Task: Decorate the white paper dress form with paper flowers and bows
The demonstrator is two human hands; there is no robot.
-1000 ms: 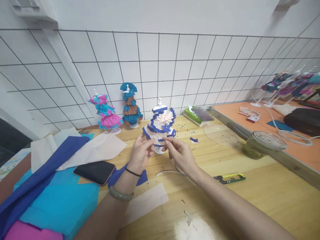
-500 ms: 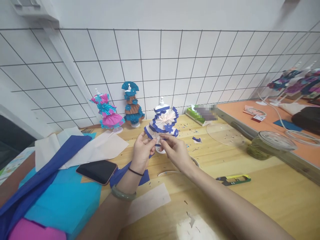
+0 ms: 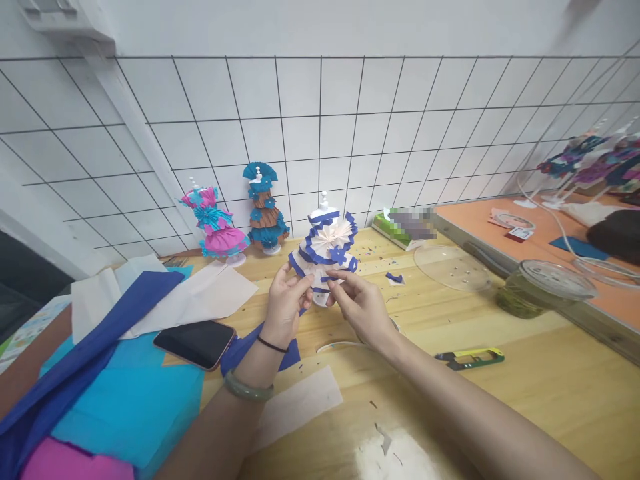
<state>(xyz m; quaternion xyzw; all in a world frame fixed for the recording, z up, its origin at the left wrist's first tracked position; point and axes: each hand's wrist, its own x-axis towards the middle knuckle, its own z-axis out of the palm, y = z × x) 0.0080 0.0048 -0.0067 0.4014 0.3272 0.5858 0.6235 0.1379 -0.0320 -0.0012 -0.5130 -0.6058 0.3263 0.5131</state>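
A miniature dress form (image 3: 324, 215) stands upright, dressed in white and blue pleated paper with a blue paper flower at the side. In front of its skirt, a small blue-edged piece of white paper (image 3: 320, 280) spans the gap between my hands. My left hand (image 3: 284, 303) pinches its left end between thumb and fingers. At the right end, the fingertips of my right hand (image 3: 361, 303) are closed on the paper's blue edge. My fingers partly hide the lower skirt and the round white base. Whether the piece is joined to the skirt I cannot tell.
Two other paper-dressed forms, one pink and blue (image 3: 223, 230), one teal and brown (image 3: 265, 217), stand by the tiled wall. A phone (image 3: 195, 343) and paper sheets (image 3: 125, 393) lie left. Yellow-green thread snips (image 3: 473, 359) and a lidded jar (image 3: 525, 293) are right.
My right hand has moved slightly right, away from my left hand, and more of the blue-edged paper shows between them. My left hand has barely moved.
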